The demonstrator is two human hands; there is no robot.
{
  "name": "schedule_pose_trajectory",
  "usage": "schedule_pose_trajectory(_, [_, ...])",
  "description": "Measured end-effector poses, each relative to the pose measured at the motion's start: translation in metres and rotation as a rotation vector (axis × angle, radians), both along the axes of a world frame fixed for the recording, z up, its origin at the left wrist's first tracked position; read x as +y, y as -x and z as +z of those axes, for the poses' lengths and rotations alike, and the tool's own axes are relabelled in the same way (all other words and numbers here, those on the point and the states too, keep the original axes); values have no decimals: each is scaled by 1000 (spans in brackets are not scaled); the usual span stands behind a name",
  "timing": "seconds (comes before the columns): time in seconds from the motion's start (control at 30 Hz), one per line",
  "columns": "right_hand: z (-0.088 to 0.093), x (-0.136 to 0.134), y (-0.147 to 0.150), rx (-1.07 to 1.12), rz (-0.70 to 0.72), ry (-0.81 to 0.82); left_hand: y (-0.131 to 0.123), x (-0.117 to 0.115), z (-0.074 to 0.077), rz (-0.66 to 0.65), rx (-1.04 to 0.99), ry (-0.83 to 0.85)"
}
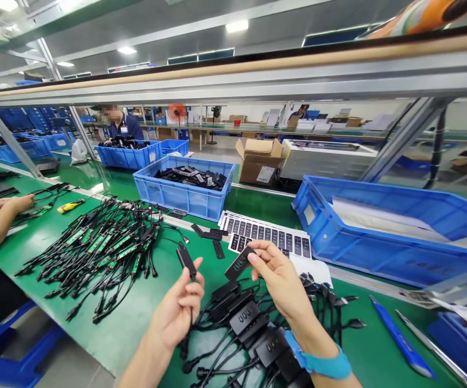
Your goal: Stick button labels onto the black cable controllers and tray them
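Note:
In my left hand (177, 310), thumb and fingers close on a small black cabled box (185, 257), whose lead runs down past my palm. My right hand (279, 275), with a blue wrist band (330, 364), pinches a flat black cover plate (239, 263) marked with curved symbols. Beneath and between the hands lies a pile of similar black cabled boxes (245, 318). Behind the right hand is a white sheet of black labels (266, 233), partly covered by it. A few loose black plates (218, 249) rest left of that sheet.
Cabled green circuit boards (100, 242) are heaped to the left, near a yellow tool (70, 206) and a co-worker's hands (19, 203). One blue bin (185, 202) holds black parts; another blue bin (395, 242) holds white sheets. A blue knife-like tool (401, 337) and tweezers (431, 345) lie right.

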State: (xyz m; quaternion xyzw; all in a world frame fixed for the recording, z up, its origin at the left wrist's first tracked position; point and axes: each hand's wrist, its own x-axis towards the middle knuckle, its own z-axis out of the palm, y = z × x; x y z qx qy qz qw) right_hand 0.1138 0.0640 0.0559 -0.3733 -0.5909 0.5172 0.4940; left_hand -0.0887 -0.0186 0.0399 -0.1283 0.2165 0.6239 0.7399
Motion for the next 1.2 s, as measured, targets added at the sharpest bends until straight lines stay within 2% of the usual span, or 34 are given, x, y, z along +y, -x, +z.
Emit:
schedule_pose_trajectory(0.07, [2, 0, -2, 42, -18, 10, -17, -6, 1, -92, -16, -12])
schedule_pose_trajectory(0.13, [2, 0, -4, 62, -20, 17, -30, -9, 0, -112, 13, 31])
schedule_pose_trajectory(0.27, [1, 0, -4, 75, 26, 30, -46, -11, -6, -64, 32, 166])
schedule_pose_trajectory(0.37, [0, -1, -3, 62, 97, 49, -53, -13, -12, -23, 176, 194])
schedule_pose_trajectory(0.43, [-1, -2, 0, 35, 157, 74, -55, -15, -18, -4, 359, 123])
schedule_pose_trajectory(0.5, [-3, -4, 4, 5, 200, 108, -55, -17, -24, -3, 553, -18])
schedule_pose_trajectory(0.67, [-6, -12, 13, -55, 246, 152, -51, -21, -27, -156, 880, -288])
schedule_pose_trajectory(0.93, [-8, -17, 18, -71, 268, 150, -46, -26, -26, -229, 982, -349])
schedule_pose_trajectory(1.2, [-10, -18, 20, -70, 330, 212, -48, -29, -21, -211, 1141, -399])
